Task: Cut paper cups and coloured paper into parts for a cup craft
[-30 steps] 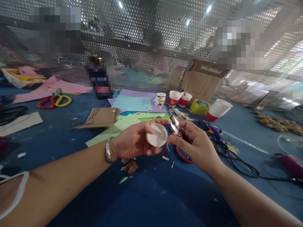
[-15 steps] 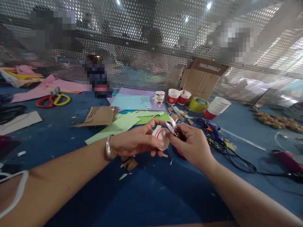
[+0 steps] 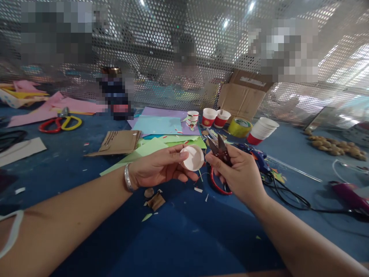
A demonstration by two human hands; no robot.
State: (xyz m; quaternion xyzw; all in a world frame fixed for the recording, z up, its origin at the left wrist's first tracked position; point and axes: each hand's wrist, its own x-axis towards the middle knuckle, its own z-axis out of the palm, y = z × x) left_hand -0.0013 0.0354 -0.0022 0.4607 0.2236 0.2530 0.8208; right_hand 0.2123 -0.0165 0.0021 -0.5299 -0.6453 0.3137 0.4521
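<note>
Between the thumb and fingers of my left hand (image 3: 167,163) is a shallow, white, cut-down paper cup (image 3: 193,158), its hollow side facing me. Just right of it, my right hand (image 3: 235,169) grips a pair of scissors (image 3: 220,151) close to the pivot. Their dark blades point up and stand apart, not touching the cup; a red handle loop hangs below my fingers. Paper and cardboard scraps (image 3: 155,201) lie on the blue table under my hands.
Behind my hands are coloured paper sheets (image 3: 157,124), a small decorated cup (image 3: 192,120), red-and-white paper cups (image 3: 209,117) and yellow tape (image 3: 240,127). A blue glue gun (image 3: 259,157) with its cable lies right. Left are cardboard (image 3: 119,142) and red-and-yellow scissors (image 3: 62,123).
My left hand has turned the cut-down cup from its striped side and base to its hollow inside. The scissors have moved slightly right, away from the cup, blades now pointing more upward.
</note>
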